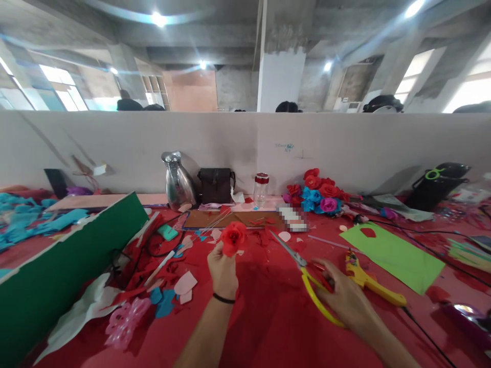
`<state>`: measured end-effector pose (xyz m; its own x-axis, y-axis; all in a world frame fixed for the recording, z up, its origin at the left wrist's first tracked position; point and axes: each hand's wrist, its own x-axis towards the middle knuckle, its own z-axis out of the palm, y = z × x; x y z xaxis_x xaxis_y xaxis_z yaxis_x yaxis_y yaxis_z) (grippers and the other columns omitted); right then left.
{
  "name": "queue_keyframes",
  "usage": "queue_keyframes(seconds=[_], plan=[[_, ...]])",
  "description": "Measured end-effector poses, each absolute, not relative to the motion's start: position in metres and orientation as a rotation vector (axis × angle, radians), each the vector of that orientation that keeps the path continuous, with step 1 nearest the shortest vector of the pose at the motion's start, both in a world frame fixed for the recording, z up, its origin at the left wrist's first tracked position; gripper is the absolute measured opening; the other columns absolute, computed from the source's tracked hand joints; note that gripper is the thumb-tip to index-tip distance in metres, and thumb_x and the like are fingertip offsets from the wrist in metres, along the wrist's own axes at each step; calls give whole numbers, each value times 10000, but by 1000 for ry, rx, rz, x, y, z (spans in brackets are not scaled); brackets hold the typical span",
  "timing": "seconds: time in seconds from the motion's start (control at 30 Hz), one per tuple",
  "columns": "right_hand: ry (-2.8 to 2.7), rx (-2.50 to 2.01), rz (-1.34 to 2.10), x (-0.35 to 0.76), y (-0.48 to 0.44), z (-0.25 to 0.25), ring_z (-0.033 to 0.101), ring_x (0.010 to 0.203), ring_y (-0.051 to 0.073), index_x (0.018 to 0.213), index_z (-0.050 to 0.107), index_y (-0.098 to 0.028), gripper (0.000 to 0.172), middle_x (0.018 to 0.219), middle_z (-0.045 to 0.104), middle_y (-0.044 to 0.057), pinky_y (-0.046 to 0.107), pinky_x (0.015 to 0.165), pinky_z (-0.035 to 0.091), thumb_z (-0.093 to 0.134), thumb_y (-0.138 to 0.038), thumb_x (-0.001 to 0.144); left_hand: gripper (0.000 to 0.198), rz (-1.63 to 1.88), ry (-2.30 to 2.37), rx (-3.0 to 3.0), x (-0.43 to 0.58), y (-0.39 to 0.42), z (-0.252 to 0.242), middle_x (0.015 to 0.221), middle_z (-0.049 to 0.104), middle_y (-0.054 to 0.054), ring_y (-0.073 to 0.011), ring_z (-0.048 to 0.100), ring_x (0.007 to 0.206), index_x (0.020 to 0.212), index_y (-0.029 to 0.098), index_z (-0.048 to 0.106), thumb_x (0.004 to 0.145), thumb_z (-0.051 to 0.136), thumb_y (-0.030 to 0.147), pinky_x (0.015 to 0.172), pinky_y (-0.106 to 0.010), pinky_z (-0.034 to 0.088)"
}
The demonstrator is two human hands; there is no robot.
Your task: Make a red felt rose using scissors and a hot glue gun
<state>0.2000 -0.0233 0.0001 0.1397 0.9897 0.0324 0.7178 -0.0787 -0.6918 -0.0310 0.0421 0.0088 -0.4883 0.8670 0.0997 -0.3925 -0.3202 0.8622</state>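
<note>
My left hand point(222, 271) is closed round the base of a red paper rose point(233, 237) and holds it upright above the red table point(268, 317). My right hand point(341, 294) lies on the table with its fingers over the yellow handles of a pair of scissors point(307, 273). The scissor blades point up and left and rest on the table. Just right of that hand lies a yellow glue gun point(368, 281) with a black cord.
A green sheet point(391, 253) lies at right, a green board point(65, 266) at left. Paper scraps and petals point(169, 286) litter the left middle. A metal jug point(177, 180), dark bag point(216, 185), glass jar point(261, 189) and paper-flower bunch point(318, 194) line the white partition.
</note>
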Motion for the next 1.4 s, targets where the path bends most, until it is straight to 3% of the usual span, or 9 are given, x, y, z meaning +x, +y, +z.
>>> queue_keyframes(seconds=[0.1,0.17,0.3,0.4,0.5,0.83,1.13,1.27,1.4], plan=[[-1489,-1502,844,176,-14,17,518,1151,268,1248,478,-216,647,1236,576,99,390,966,399,658,-440,668,172,1870,1054,754,-28,37,13,493,564,39,-89,460,498,532,144,651,484,777,251,499,-215,378],[-1424,-1366,1050,160,-9,24,494,1168,245,1279,444,-240,718,1282,527,84,364,961,410,692,-477,648,173,1840,1068,772,-26,35,15,515,602,27,-110,509,532,548,145,672,475,785,253,521,-223,409],[-1383,-1191,1324,143,-10,16,500,1123,217,1254,466,-282,656,1248,515,65,329,929,432,674,-516,677,203,1788,1078,810,-23,31,14,578,669,-1,-150,587,609,621,152,715,478,798,269,619,-264,477],[-1350,-1130,1345,142,-15,4,511,1060,217,1207,520,-301,604,1174,543,61,335,924,427,661,-553,676,248,1724,1044,776,-21,29,11,622,694,-8,-158,607,607,698,161,732,486,800,270,624,-279,498],[-1353,-1123,1383,144,-18,2,536,906,217,1147,576,-300,579,1026,575,59,342,823,469,679,-565,643,303,1666,1007,743,-19,28,11,595,679,4,-159,608,566,735,166,733,457,812,256,546,-259,493],[-1292,-1073,1432,145,-20,4,490,753,186,1107,596,-283,553,848,526,29,324,729,461,649,-602,659,263,1641,1061,710,-15,25,23,428,559,43,-112,529,405,567,161,673,383,831,262,375,-195,388],[-1285,-945,1516,145,-15,-11,341,590,97,1166,531,-297,543,826,440,-9,228,577,355,632,-580,714,297,1642,1045,778,-17,28,11,586,674,-10,-185,644,604,669,150,710,412,823,248,539,-254,508],[-1296,-939,1503,144,-15,-8,302,567,87,1181,513,-299,533,786,423,-20,215,530,304,611,-579,738,353,1616,1044,738,-16,28,11,589,683,-16,-192,647,590,738,150,725,421,829,267,520,-261,509],[-1250,-974,1497,143,-17,1,333,569,88,1087,579,-268,540,778,463,-12,214,527,327,652,-609,674,327,1604,1037,726,-15,28,13,578,679,-13,-181,643,560,678,149,710,405,839,276,503,-253,505]])
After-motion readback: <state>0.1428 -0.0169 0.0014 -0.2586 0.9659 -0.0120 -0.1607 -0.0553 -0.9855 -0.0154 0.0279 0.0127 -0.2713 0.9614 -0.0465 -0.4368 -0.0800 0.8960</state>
